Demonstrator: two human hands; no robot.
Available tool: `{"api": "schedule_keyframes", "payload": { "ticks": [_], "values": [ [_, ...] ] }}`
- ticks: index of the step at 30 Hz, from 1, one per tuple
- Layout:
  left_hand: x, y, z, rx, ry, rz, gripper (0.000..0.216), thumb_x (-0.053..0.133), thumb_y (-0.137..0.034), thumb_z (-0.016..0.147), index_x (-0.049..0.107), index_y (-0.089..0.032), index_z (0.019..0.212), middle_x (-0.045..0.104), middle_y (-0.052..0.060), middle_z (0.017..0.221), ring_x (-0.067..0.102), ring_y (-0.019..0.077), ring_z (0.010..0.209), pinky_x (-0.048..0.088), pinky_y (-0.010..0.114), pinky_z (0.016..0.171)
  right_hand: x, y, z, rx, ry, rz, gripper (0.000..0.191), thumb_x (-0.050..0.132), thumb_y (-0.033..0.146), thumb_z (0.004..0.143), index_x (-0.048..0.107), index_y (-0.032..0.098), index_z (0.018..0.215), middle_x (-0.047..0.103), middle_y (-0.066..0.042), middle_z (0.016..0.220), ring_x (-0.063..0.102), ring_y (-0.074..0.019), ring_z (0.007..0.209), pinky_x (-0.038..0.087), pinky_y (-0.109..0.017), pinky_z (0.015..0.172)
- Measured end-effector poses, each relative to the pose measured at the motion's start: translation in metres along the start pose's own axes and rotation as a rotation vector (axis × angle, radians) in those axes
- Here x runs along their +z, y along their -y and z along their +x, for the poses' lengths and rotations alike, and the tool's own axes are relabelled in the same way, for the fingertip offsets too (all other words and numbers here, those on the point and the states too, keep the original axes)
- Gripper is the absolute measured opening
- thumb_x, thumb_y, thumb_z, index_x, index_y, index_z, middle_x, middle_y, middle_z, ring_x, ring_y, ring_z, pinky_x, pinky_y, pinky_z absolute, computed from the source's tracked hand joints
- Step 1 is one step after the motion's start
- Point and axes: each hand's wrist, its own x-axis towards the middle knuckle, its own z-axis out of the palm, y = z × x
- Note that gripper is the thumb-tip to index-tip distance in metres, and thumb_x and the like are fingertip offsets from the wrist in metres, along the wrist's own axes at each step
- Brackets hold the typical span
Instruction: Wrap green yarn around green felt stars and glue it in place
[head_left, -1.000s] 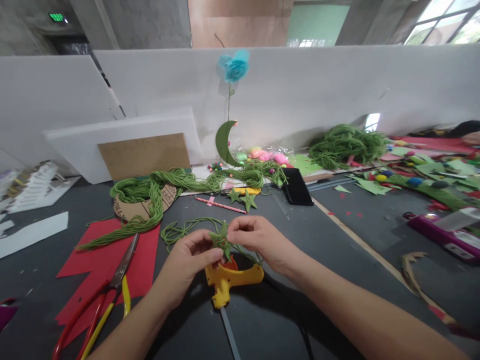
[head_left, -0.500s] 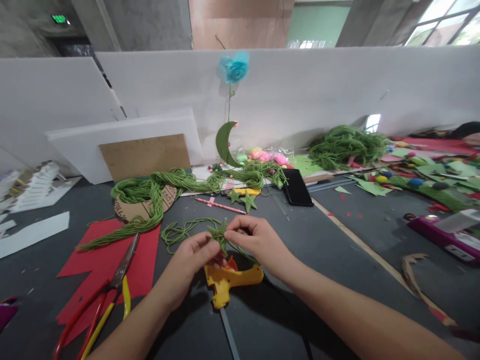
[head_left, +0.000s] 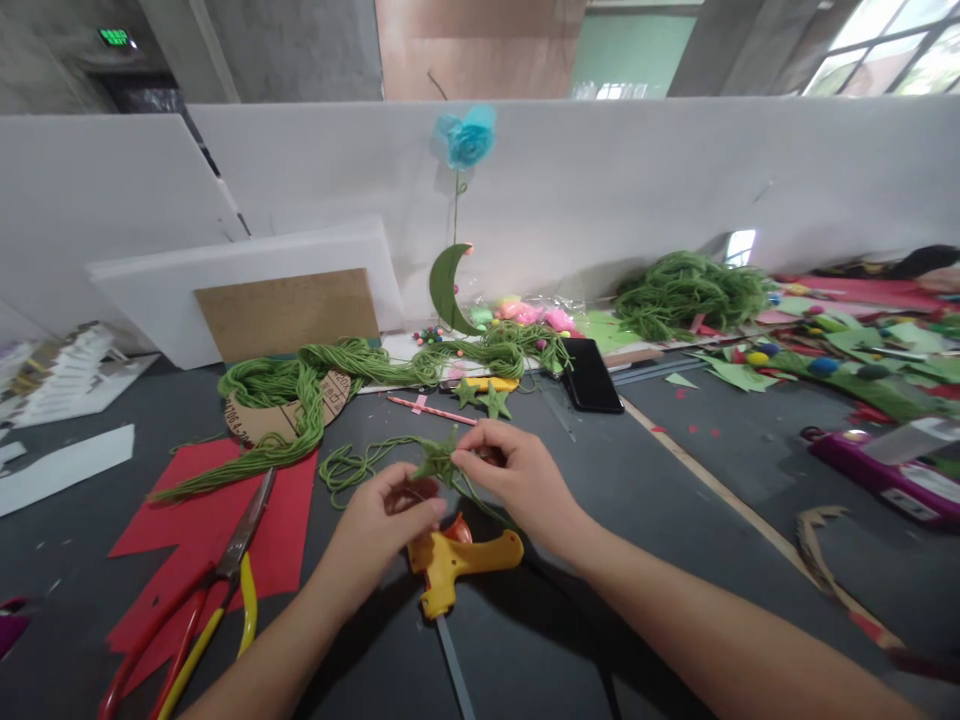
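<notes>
Above the glue gun, a small green star [head_left: 435, 460], slightly blurred, is pinched at its right side by the thumb and fingers of my right hand [head_left: 521, 480]. My left hand [head_left: 382, 525] is curled just below and left of the star, with what looks like a thin strand of green yarn between its fingers; the fingertips are partly hidden. Loose green yarn [head_left: 356, 465] trails on the table beside the star. Beneath my hands lies a yellow hot glue gun [head_left: 469, 555] with a glue stick [head_left: 454, 665] sticking out of its back.
Red-and-yellow-handled scissors [head_left: 232, 560] lie on red paper [head_left: 281, 550] at left. Behind are a yarn-wrapped cardboard crescent [head_left: 262, 415], two green stars [head_left: 495, 402], a pencil [head_left: 431, 408] and a phone [head_left: 592, 375]. A green moon [head_left: 448, 285] with a blue flower [head_left: 469, 138] stands further back.
My left thumb and index finger have come off the star and moved slightly down. The star has tilted, still in my right hand's pinch.
</notes>
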Motion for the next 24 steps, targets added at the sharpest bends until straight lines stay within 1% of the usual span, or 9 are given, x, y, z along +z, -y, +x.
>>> {"api": "schedule_keyframes", "payload": {
  "ticks": [2,5,6,8,10,13,17,20,24],
  "values": [
    [0.0,-0.002,-0.002,0.003,0.017,-0.058,0.02,0.061,-0.033,0.072,0.063,-0.013,0.074,0.063,0.002,0.066,0.058,0.0122,0.059,0.044,0.021,0.057,-0.001,-0.004,-0.002,-0.325,-0.118,-0.317,0.011,0.053,0.017,0.077,0.057,0.016,0.067,0.045,0.003,0.058,0.042,-0.0086,0.054,0.031,-0.021,0.052],
    [0.003,-0.005,-0.007,0.033,0.082,-0.223,0.029,0.053,-0.039,0.079,0.065,-0.014,0.087,0.067,0.007,0.079,0.062,0.0151,0.07,0.047,0.024,0.064,0.0,-0.009,-0.007,-0.762,-0.162,-0.671,0.016,0.048,0.015,0.082,0.058,0.016,0.069,0.044,0.002,0.056,0.04,-0.0093,0.052,0.028,-0.022,0.05],
    [0.005,-0.006,-0.008,0.053,0.093,-0.265,0.03,0.052,-0.039,0.08,0.065,-0.015,0.092,0.067,0.008,0.084,0.062,0.0155,0.074,0.047,0.025,0.067,0.0,-0.01,-0.009,-0.848,-0.159,-0.743,0.017,0.048,0.015,0.083,0.058,0.016,0.07,0.044,0.002,0.055,0.038,-0.0097,0.051,0.026,-0.023,0.049],
    [0.007,-0.006,-0.011,0.069,0.102,-0.292,0.027,0.053,-0.035,0.08,0.064,-0.015,0.096,0.067,0.008,0.091,0.061,0.0155,0.08,0.047,0.025,0.071,0.0,-0.01,-0.011,-0.929,-0.129,-0.832,0.016,0.048,0.015,0.084,0.058,0.014,0.072,0.044,0.002,0.055,0.037,-0.0107,0.052,0.024,-0.025,0.048],
    [0.008,-0.005,-0.011,0.059,0.084,-0.27,0.024,0.054,-0.029,0.08,0.064,-0.016,0.097,0.067,0.007,0.096,0.061,0.0154,0.084,0.047,0.024,0.074,0.001,-0.009,-0.013,-0.951,-0.099,-0.89,0.014,0.047,0.016,0.085,0.059,0.012,0.079,0.046,0.001,0.058,0.039,-0.0116,0.054,0.026,-0.026,0.049],
    [0.008,-0.002,-0.008,0.041,0.034,-0.229,0.02,0.053,-0.024,0.08,0.064,-0.015,0.094,0.067,0.006,0.095,0.061,0.015,0.083,0.047,0.024,0.074,0.003,-0.006,-0.014,-0.905,-0.045,-0.926,0.012,0.047,0.017,0.085,0.058,0.011,0.086,0.05,-0.001,0.063,0.041,-0.0126,0.057,0.028,-0.026,0.05],
    [0.003,-0.003,-0.002,0.0,-0.046,-0.163,0.017,0.054,-0.023,0.077,0.064,-0.014,0.088,0.069,0.004,0.085,0.063,0.0138,0.074,0.049,0.024,0.069,0.005,-0.001,-0.014,-0.725,0.071,-0.809,0.014,0.045,0.019,0.085,0.058,0.013,0.088,0.053,-0.003,0.07,0.045,-0.0136,0.063,0.033,-0.025,0.054],
    [0.001,-0.006,0.001,-0.073,-0.056,-0.107,0.014,0.056,-0.024,0.073,0.063,-0.013,0.078,0.069,0.004,0.074,0.064,0.0146,0.066,0.05,0.026,0.064,0.002,0.002,-0.012,-0.625,0.142,-0.742,0.017,0.042,0.019,0.087,0.059,0.015,0.083,0.051,-0.003,0.07,0.045,-0.0128,0.064,0.034,-0.023,0.055],
    [0.002,-0.009,0.0,-0.149,0.008,-0.029,0.011,0.054,-0.022,0.07,0.059,-0.014,0.066,0.068,0.004,0.064,0.064,0.0148,0.06,0.05,0.026,0.062,-0.005,0.004,-0.008,-0.658,0.201,-0.791,0.025,0.04,0.021,0.089,0.057,0.015,0.071,0.046,-0.001,0.066,0.04,-0.0116,0.06,0.032,-0.022,0.054]
  ]
}}
